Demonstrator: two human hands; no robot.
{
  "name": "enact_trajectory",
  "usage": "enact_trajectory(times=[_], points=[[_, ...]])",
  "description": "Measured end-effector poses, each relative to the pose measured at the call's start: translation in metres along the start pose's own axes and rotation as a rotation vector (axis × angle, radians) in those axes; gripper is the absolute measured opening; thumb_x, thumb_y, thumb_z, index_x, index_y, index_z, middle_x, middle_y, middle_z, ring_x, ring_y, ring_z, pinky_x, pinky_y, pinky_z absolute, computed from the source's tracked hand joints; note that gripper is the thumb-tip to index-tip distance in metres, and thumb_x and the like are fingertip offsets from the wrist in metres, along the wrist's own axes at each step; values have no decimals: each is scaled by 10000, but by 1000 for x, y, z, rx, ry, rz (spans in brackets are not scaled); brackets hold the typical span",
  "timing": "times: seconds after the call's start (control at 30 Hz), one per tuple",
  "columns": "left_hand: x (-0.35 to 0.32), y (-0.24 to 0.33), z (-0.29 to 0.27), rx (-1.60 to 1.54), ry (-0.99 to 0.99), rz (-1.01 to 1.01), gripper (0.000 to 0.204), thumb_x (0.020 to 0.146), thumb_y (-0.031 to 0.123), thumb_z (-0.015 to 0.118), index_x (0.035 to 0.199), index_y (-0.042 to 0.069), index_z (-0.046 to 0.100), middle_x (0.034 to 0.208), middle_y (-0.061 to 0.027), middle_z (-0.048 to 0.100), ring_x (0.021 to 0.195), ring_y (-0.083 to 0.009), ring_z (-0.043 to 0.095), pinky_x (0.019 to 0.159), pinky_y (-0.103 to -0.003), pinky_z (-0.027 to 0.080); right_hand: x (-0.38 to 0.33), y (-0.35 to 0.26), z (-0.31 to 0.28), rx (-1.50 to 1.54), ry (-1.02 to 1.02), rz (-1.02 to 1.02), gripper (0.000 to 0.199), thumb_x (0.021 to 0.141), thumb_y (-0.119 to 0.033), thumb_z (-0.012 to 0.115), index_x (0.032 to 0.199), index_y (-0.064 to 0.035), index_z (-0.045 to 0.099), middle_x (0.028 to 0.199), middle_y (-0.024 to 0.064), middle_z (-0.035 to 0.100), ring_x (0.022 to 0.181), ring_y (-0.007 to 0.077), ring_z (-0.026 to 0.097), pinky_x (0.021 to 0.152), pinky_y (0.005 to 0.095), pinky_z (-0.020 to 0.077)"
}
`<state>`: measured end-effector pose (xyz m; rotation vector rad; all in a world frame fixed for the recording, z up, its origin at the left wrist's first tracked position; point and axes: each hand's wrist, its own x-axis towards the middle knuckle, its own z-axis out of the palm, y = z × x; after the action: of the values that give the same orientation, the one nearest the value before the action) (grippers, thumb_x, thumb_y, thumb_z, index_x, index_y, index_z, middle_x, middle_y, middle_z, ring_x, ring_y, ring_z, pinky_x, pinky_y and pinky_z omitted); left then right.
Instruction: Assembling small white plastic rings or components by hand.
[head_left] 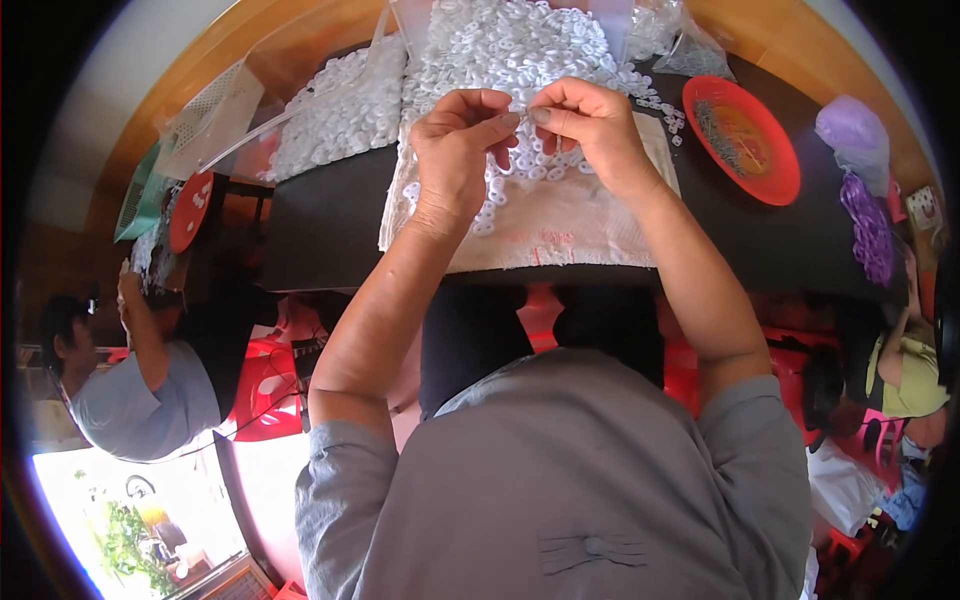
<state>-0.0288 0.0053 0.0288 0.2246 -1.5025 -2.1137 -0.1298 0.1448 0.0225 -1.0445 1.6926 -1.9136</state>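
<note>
Both hands are raised over the cloth, fingertips almost meeting. My left hand (452, 150) is closed in a pinch of thumb and forefinger. My right hand (598, 135) pinches in the same way, facing it. Whatever sits between the fingertips is too small to make out. Behind and beneath the hands spreads a large heap of small white oval rings (510, 50), with loose ones scattered on the beige cloth (590, 215). To the right lies a red oval plate (775, 130) holding a pile of thin grey metal pieces.
Clear plastic holding more white rings (345, 120) lies left on the dark table (325, 220). A purple bundle (868, 225) is at the far right beside a purple and white bag (853, 140). One person (150, 395) works at left; another (908, 370) is at right.
</note>
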Motion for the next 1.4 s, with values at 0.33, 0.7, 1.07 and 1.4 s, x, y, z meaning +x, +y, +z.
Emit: enact_trajectory(times=[0.33, 0.7, 1.07, 1.4], points=[[-1, -13, 4, -97, 12, 63, 131, 788, -109, 660, 898, -48, 624, 759, -95, 639, 606, -155, 613, 478, -255, 468, 0, 0, 0, -24, 3, -13, 76, 900, -113, 648, 901, -41, 671, 755, -8, 630, 659, 71, 575, 581, 205, 429], [-5, -23, 1, -80, 34, 67, 165, 779, -111, 671, 926, -42, 642, 762, -80, 642, 609, -140, 606, 470, -243, 461, 1, 5, 4, -100, -15, 27, 82, 906, -106, 632, 914, -28, 655, 764, -7, 615, 665, 74, 567, 588, 209, 441], [-3, -21, -6, -58, -25, -96, 96, 829, 1, 701, 889, -51, 647, 756, -92, 657, 601, -139, 607, 475, -245, 449, -1, 2, 3, -122, -26, 0, 93, 899, -130, 633, 890, -38, 649, 761, -13, 608, 664, 72, 556, 583, 207, 411], [-7, -22, -5, -65, -28, -109, 92, 898, 7, 633, 969, -52, 629, 837, -100, 655, 665, -155, 614, 552, -271, 478, -2, 2, 6, -150, -13, 22, 86, 906, -123, 629, 904, -40, 649, 781, -14, 612, 668, 67, 555, 590, 207, 432]])
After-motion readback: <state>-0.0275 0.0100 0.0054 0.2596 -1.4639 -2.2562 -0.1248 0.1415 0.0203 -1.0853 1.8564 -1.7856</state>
